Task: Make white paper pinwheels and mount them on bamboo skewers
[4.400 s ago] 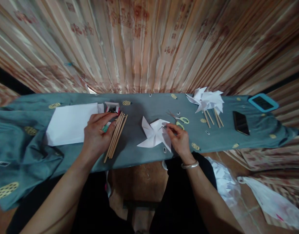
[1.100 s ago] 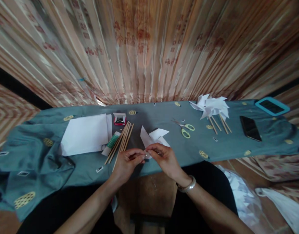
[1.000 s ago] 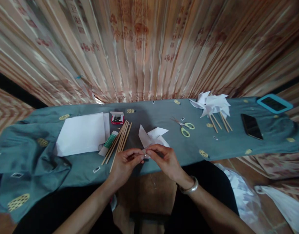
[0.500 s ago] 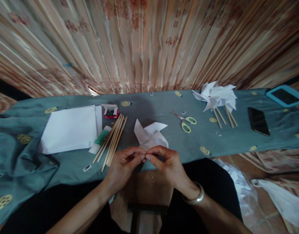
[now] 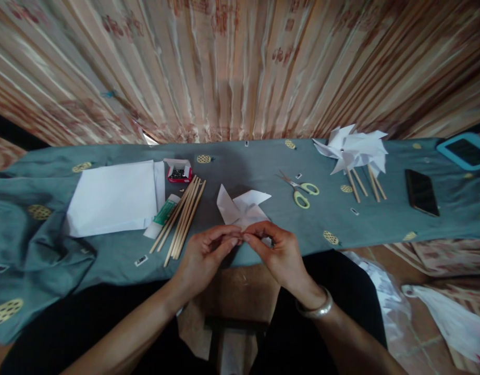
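The left hand [image 5: 206, 255] and right hand [image 5: 281, 255] pinch tight, thumb to forefinger, tips nearly meeting — what they grip is hidden. Just beyond, at twelve o'clock, lies the white paper pinwheel [image 5: 243, 208] — wooden sticks [image 5: 186, 219] at nine, green-handled scissors [image 5: 295, 187] at two.

On the surface [image 5: 259, 161], a paper stack [image 5: 114, 198] lies left, a glue stick [image 5: 163, 214] between it and some wooden sticks [image 5: 185, 219]. An open box [image 5: 180, 173] sits behind the sticks. Rightward follow a paper pinwheel [image 5: 245, 208], scissors [image 5: 301, 200], more pinwheels [image 5: 357, 148], a phone [image 5: 422, 191] and, behind it, a tablet [image 5: 466, 152]. A curtain [image 5: 224, 67] hangs behind everything.
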Demonstrator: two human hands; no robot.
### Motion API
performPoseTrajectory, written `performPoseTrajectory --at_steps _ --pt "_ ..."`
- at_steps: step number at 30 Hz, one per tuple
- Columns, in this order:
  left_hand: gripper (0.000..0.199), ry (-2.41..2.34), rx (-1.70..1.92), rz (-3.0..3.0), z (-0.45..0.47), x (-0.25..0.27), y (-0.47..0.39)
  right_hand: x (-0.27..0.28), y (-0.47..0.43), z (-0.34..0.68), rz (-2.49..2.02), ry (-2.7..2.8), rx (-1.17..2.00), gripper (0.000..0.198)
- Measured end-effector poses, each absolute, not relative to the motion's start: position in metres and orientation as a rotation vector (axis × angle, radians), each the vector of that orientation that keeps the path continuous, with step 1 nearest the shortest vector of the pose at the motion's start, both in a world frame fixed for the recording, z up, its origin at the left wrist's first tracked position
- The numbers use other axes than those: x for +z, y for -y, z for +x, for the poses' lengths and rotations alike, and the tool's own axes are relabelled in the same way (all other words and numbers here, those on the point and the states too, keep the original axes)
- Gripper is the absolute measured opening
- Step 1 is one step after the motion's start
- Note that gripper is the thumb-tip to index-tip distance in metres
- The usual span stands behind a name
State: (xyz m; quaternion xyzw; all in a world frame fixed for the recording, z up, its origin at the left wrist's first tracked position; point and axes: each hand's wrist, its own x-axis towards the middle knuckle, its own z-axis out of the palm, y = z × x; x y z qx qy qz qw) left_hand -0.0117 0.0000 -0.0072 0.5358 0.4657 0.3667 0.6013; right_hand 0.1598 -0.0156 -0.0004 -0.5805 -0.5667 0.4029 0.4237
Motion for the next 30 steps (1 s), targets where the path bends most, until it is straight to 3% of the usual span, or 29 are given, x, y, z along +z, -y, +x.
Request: performPoseTrajectory --at_steps 10,18,30 --pt "0.037 -1.201 0.72 2.338 -0.017 -0.019 -0.029 -0.006 -0.003 0.196 -1.574 1.539 0.66 0.009" --pt "0.048 -1.102 0.568 2.553 -0.009 -0.026 -0.026 -0.001 -0.001 0.2 -1.561 1.616 0.556 0.008" --pt "0.04 -1.15 0.483 2.678 -0.008 -0.032 -0.033 0.009 0.005 0.201 -1.56 1.62 0.51 0.008"
